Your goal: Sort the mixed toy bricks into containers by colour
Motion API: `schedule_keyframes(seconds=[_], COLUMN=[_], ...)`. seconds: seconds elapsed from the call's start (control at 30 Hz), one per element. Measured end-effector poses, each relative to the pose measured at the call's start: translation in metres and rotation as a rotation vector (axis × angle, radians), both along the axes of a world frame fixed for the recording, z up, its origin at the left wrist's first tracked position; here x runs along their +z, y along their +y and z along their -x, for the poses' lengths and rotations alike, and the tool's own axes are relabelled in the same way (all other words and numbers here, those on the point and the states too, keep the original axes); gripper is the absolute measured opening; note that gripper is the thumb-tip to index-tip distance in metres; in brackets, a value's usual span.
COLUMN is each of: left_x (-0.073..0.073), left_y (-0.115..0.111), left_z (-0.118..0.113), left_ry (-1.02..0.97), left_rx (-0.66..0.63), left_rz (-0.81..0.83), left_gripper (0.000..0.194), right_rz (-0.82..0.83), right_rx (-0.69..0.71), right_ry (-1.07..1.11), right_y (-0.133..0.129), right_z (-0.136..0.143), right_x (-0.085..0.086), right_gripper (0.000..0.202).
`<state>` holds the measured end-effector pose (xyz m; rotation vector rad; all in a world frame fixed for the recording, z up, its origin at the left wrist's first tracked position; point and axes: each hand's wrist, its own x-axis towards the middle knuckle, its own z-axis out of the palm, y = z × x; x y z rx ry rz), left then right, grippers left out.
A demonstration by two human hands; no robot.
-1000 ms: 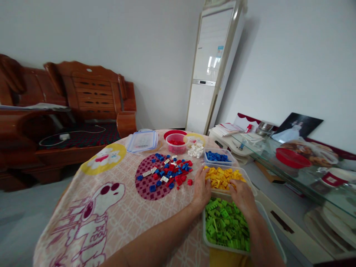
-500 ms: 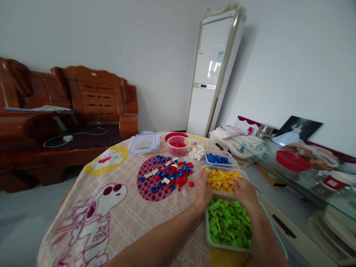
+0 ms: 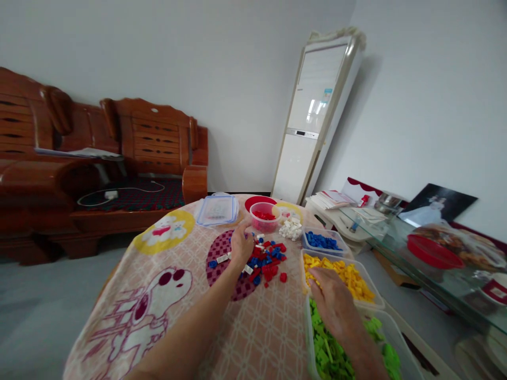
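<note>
Reaching over the mixed red, blue and white bricks, left hand, fingers curled; grip contents cannot be told. Right hand, fingers loosely spread, empty, rests between yellow-brick tub and green-brick tub.

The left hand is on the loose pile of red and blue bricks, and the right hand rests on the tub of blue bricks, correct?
Not quite. In the head view the right hand rests over the tubs of yellow bricks and green bricks; the blue tub is untouched. The left hand is on the loose pile.
</note>
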<state>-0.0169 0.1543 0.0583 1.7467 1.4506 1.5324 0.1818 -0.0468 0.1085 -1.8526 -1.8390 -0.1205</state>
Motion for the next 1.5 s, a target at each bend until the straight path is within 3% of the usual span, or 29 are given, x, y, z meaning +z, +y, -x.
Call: schedule_keyframes(seconds=[0.13,0.27,0.4,0.57,0.77,1.03,1.2,1.3,1.5], left_x=[-0.009,-0.024,-0.03,-0.023,-0.03,-0.052,-0.071,-0.07,-0.056], left_y=[0.013,0.015,0.014,0.022,0.038,0.05,0.058,0.058,0.052], left_z=[0.022,0.023,0.021,0.039,0.067,0.078,0.076,0.074,0.071], left_ry=[0.028,0.059,0.054,0.02,-0.072,-0.06,-0.031,-0.004,0.043], left_rx=[0.055,0.052,0.034,0.038,0.13,0.153,0.08,0.032,0.053], left_rz=[0.063,0.107,0.144,0.142,0.197,0.263,0.254,0.248,0.291], left_gripper=[0.037,0.034,0.032,0.031,0.035,0.031,0.033,0.034,0.033], right_rz=[-0.007,-0.061,-0.107,-0.201,-0.327,-0.103,-0.033,-0.03,0.09], right_rx=[0.152,0.105,-0.029,-0.277,-0.352,-0.316,-0.356,-0.403,-0.417], right_ry=[0.119,0.27,0.394,0.423,0.37,0.22,0.137,0.092,0.081], right_y=[0.025,0.067,0.116,0.154,0.172,0.2,0.196,0.186,0.177], right_z=[0.063,0.092,0.093,0.067,0.04,0.011,0.011,0.02,0.03], right_x=[-0.01,-0.028,-0.039,-0.046,-0.05,-0.054,-0.047,-0.039,-0.021], right_gripper=[0.031,0.037,0.04,0.041,0.047,0.048,0.04,0.036,0.032])
